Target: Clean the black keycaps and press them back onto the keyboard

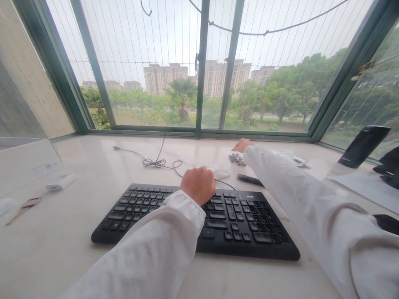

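A black keyboard lies on the pale stone surface, and several sockets at its right end have no keycaps. Over its upper middle is my left hand, closed with the knuckles up; its fingertips and anything inside them are hidden. Farther off, my right hand is beside a small cluster of loose keycaps, at their far edge. Its fingers look curled together, and I cannot make out what they hold. A dark, slim bar-shaped object rests between the keyboard and my right sleeve.
The cable is coiled behind the keyboard. At left are a white box, a white adapter-like block and a small brush-like tool. A black upright object and white paper are at right. The window frame bounds the back.
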`<state>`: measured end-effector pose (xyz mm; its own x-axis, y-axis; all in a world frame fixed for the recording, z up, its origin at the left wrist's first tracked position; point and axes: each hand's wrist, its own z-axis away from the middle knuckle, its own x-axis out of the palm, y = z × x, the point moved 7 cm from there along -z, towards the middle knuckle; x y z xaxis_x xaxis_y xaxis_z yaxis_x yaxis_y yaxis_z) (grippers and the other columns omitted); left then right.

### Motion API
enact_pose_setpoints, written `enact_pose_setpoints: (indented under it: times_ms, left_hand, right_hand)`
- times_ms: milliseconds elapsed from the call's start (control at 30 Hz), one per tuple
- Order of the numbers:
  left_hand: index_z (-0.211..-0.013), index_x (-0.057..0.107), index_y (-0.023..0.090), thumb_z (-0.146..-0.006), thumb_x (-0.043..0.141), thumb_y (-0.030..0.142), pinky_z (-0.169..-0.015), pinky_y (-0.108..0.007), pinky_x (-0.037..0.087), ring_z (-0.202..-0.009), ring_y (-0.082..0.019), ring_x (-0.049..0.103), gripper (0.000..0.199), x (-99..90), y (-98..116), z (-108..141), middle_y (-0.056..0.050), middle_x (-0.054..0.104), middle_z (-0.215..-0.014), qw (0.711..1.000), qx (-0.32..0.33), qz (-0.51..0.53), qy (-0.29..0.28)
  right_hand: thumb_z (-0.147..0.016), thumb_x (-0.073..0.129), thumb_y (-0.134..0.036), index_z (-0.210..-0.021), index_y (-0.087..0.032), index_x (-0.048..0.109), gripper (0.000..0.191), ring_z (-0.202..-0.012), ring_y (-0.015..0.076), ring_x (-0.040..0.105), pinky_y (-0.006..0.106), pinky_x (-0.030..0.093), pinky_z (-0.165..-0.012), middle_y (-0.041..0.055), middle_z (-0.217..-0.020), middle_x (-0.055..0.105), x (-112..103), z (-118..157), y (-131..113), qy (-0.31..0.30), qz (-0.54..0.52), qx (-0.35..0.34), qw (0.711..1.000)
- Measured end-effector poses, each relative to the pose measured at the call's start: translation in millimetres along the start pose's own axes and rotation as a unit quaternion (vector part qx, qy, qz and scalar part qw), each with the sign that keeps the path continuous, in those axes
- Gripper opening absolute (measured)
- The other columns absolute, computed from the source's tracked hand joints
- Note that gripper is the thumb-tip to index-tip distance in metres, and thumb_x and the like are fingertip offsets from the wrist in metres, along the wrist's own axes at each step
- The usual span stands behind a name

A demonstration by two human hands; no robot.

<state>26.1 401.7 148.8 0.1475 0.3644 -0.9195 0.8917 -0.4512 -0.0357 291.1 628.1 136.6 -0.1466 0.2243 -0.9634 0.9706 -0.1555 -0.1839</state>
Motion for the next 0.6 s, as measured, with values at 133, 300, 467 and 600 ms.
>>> enact_pose_setpoints:
  times_ms: [133,300,467,600]
  left_hand:
    - [-0.08,0.071,0.014,-0.086,0.04,0.023,-0.063,-0.035,0.049,-0.073,-0.026,0.066,0.033,-0.2,0,0,-0.011,0.065,-0.079,1.0,0.001,0.0,0.004]
    - [-0.082,0.072,0.013,-0.086,0.041,0.023,-0.066,-0.033,0.048,-0.077,-0.024,0.066,0.033,0.5,-1,0,-0.012,0.066,-0.081,1.0,-0.014,0.003,-0.012]
    - [-0.08,0.072,0.013,-0.086,0.04,0.023,-0.065,-0.033,0.048,-0.076,-0.024,0.066,0.034,-0.2,-1,0,-0.012,0.067,-0.08,1.0,-0.01,0.004,-0.004]
    - [-0.079,0.071,0.014,-0.086,0.04,0.024,-0.062,-0.035,0.048,-0.073,-0.026,0.067,0.033,-0.7,-1,0,-0.011,0.066,-0.078,1.0,-0.003,-0.001,0.013]
  right_hand:
    - [-0.068,0.075,-0.045,-0.094,-0.019,0.078,0.037,-0.087,0.0228,0.065,0.032,0.05,-0.079,0.0113,-0.096,0.073,1,3,-9,-0.047,0.018,-0.017,0.999]
    - [-0.067,0.076,-0.038,-0.094,-0.018,0.079,0.034,-0.087,0.0218,0.065,0.027,0.048,-0.079,0.0093,-0.093,0.074,6,8,-20,-0.077,0.037,-0.053,0.995]
    - [-0.063,0.079,-0.031,-0.085,-0.021,0.08,0.024,-0.085,0.0188,0.065,0.023,0.046,-0.077,0.0046,-0.086,0.075,15,11,-29,-0.093,0.026,-0.084,0.992]
    - [-0.064,0.078,-0.036,-0.086,-0.021,0.08,0.027,-0.085,0.019,0.064,0.024,0.046,-0.078,0.0039,-0.084,0.074,10,14,-35,-0.085,-0.011,-0.089,0.992]
